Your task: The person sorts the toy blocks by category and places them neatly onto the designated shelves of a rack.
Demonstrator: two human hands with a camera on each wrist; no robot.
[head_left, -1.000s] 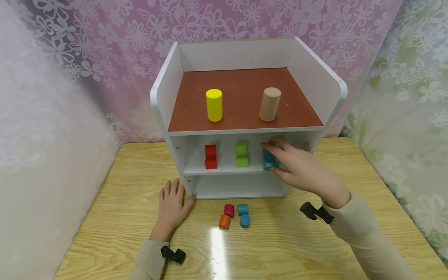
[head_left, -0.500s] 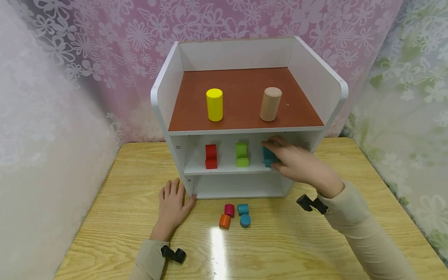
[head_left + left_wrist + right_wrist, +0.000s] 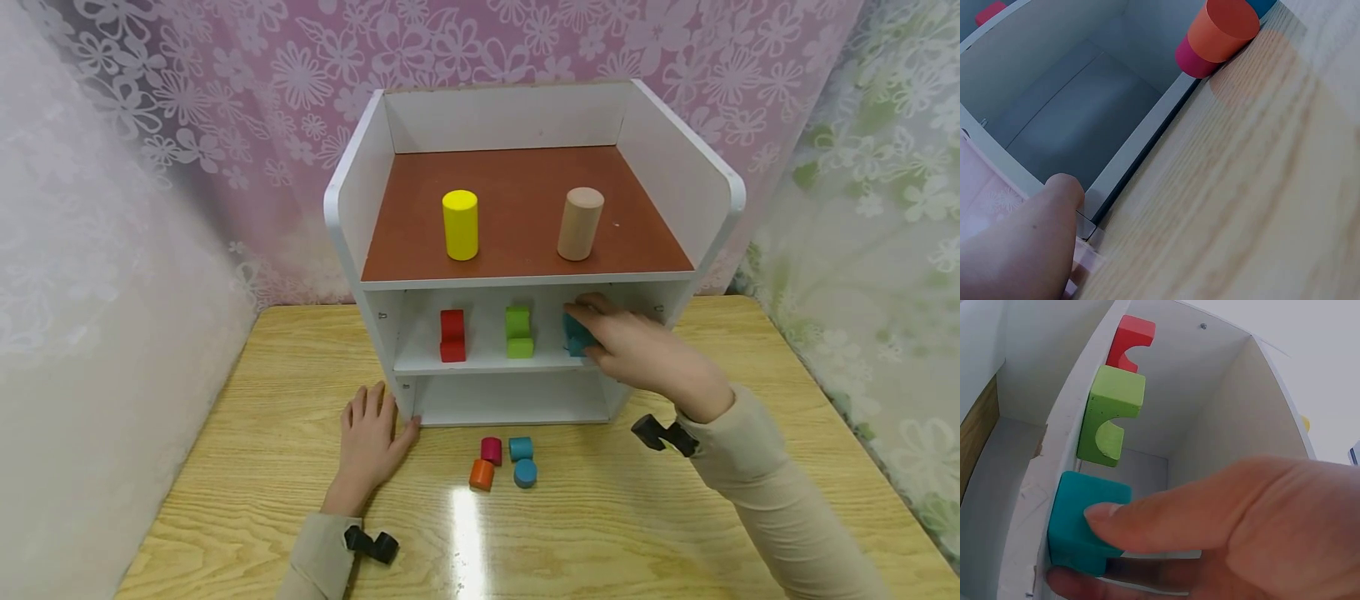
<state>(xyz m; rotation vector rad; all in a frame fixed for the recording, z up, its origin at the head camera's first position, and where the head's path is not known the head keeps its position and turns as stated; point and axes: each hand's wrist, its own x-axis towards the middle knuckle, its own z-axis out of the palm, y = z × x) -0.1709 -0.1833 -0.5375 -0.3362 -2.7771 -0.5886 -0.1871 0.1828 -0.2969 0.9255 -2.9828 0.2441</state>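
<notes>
On the right part of the middle shelf, my right hand [image 3: 652, 354] pinches a teal arch block [image 3: 1072, 512], thumb on its near face and fingers reaching round the far side. The palm and fingers cover part of the block. A green arch block [image 3: 519, 333] stands to its left, and a red arch block [image 3: 452, 336] farther left. My left hand [image 3: 369, 442] rests on the table, fingers spread against the lower left corner of the white shelf unit [image 3: 517, 372]. Its thumb lies at that corner in the left wrist view.
A yellow cylinder [image 3: 461, 225] and a plain wood cylinder [image 3: 580, 223] stand on the brown top. Before the unit lie a magenta cylinder [image 3: 491, 451], an orange cylinder [image 3: 482, 475] and two blue cylinders [image 3: 525, 473]. Raised side walls flank the top.
My right hand has shifted slightly left and inward, and the teal arch block sits a little deeper on the shelf. The left hand has stayed still.
</notes>
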